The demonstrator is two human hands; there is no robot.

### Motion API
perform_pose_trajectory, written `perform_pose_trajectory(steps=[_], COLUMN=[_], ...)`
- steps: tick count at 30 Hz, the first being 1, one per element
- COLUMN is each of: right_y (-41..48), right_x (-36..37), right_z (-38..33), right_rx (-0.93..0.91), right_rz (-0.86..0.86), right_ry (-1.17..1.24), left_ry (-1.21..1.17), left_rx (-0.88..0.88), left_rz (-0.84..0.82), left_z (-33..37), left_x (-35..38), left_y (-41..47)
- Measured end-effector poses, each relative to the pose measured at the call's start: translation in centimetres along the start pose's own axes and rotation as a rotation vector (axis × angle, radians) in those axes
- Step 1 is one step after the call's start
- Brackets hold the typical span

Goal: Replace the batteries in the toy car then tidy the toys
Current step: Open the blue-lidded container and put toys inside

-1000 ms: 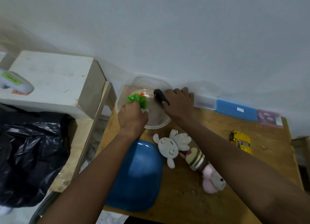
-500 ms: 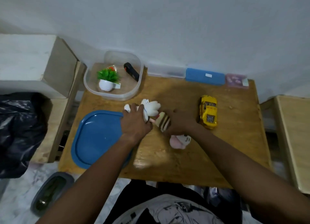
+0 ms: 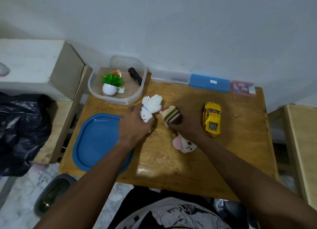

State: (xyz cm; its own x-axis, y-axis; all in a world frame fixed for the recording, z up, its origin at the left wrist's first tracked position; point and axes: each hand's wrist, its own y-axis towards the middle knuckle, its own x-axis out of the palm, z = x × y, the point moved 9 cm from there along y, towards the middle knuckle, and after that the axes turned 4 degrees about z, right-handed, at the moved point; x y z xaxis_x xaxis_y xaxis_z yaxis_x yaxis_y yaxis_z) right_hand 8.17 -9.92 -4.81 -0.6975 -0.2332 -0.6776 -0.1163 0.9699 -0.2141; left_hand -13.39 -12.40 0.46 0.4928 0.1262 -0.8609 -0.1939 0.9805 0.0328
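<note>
My left hand [image 3: 133,124] grips a white plush rabbit [image 3: 151,107] at mid-table, its ears pointing toward the wall. My right hand [image 3: 187,124] holds a striped pink plush doll [image 3: 171,115] around its body; its pink-and-white head [image 3: 184,144] sticks out below my wrist. The yellow toy car [image 3: 211,118] rests on the wooden table [image 3: 171,161] just right of my right hand. A clear plastic container [image 3: 118,98] at the back left holds a small potted plant [image 3: 111,83] and a black object [image 3: 135,75]. Its blue lid [image 3: 96,139] lies in front of it.
A clear case [image 3: 169,77], a blue case [image 3: 210,83] and a pink packet [image 3: 242,89] line the wall edge of the table. A white box [image 3: 34,67] and black plastic bag [image 3: 20,129] sit to the left. Another wooden surface [image 3: 301,143] stands at the right.
Both hands left the container, where they had set down the plant and black object, and came back to the plush toys. They now grip one toy each, slightly lifted.
</note>
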Motion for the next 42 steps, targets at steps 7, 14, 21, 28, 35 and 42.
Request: perform_pose_trajectory(steps=[7,14,21,28,35,42], right_y=[4.4,11.3,16.4,18.6,19.2,18.7], right_x=[-4.6,-4.3,2.7,9.0,8.2,7.1], right_z=[-7.9,-18.7,-20.6,-17.7,-18.9,-19.8], right_rx=[-0.054,-0.083,0.021,-0.024,-0.134,-0.2], right_rz=[0.259,0.452,0.453,0.016,0.005,0.049], right_ry=[0.2,0.425,0.342,-0.162,-0.412,-0.133], left_ry=[-0.212,-0.178,-0.057,-0.04,0.035,0.041], left_rx=[0.125,-0.06,-0.068,-0.048,-0.073,-0.059], left_rz=[0.39,0.347,0.138,0.064,-0.033,-0.039], left_z=[0.1,-6.1,-10.0,-11.6,-12.1,-12.6], left_x=[-7.7,-12.4,-10.1,-7.6,-5.3,-5.3], left_y=[3.0,12.3,19.2,20.5,22.2,22.0])
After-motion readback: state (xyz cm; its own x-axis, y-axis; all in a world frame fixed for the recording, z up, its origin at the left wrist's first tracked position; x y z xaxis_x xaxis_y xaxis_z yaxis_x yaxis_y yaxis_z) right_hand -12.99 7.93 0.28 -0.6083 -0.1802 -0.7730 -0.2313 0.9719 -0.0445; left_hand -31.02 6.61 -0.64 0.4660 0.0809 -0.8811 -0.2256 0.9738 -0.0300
